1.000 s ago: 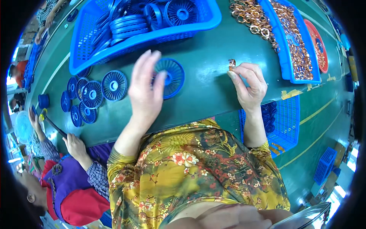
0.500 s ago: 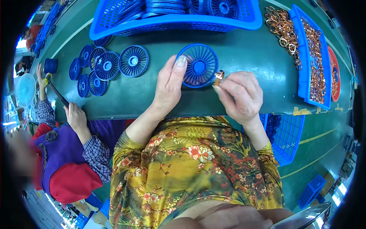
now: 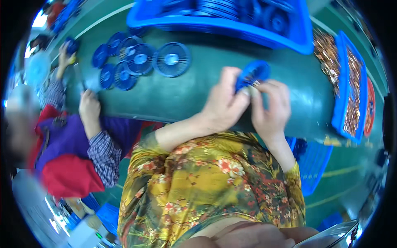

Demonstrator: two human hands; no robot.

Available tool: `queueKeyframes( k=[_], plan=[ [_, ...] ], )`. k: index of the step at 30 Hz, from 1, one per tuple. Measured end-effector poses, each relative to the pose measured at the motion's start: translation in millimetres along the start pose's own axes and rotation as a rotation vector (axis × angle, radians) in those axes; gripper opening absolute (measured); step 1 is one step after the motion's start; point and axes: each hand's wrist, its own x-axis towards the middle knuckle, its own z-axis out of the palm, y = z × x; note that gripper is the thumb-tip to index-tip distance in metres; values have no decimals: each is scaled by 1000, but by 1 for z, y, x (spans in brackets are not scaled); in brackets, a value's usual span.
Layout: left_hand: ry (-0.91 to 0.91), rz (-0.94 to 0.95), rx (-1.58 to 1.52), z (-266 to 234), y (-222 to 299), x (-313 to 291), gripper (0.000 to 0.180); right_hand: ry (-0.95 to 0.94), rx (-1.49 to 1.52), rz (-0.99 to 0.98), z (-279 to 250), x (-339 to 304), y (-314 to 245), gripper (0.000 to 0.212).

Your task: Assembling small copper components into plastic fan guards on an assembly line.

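Head | basket [image 3: 248, 29]: blue discs [image 3: 217, 8] | tray [image 3: 343, 78]: coppery rings [image 3: 353, 93] | hands [image 3: 225, 99]: blue disc [image 3: 259, 70]

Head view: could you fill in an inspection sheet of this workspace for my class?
Surface: green table, glossy.
Job's things: held wheel, blue, tilted; loose wheels at left, some overlapping; big basket with more wheels; copper-coloured ring pile beside a blue tray of similar pieces.
Clutter: yellow patches on the table's near right edge.
Hands: left hand grips the held wheel; right hand is at it, grip too blurred to tell.
Cables: nothing seen.
Surroundings: red dish beyond the tray; lower basket at right; co-worker's hand at left.
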Motion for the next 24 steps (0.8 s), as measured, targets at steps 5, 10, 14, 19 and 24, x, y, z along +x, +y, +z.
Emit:
queueKeyframes(
  k=[5, 10, 14, 19, 24],
  plan=[
    [-359, -290, -762, -4, 0, 1, 44, -224, -201, -152, -40, 1, 6, 34],
    [-609, -267, -718, -6, 10, -6, 47, -499, 111, -302, -68, -3, 19, 34],
    [-562, -149, -321, -9, 14, -3, 53, -464, 435, 18, -57, -16, 23, 28],
    [-276, 271, 352, -15, 2, -6, 45, -348, 561, 427, -52, -18, 38, 36],
    [148, 651, 712, -37, -33, 5, 45, -2, -138, 595, -99, -20, 98, 38]
  ],
)
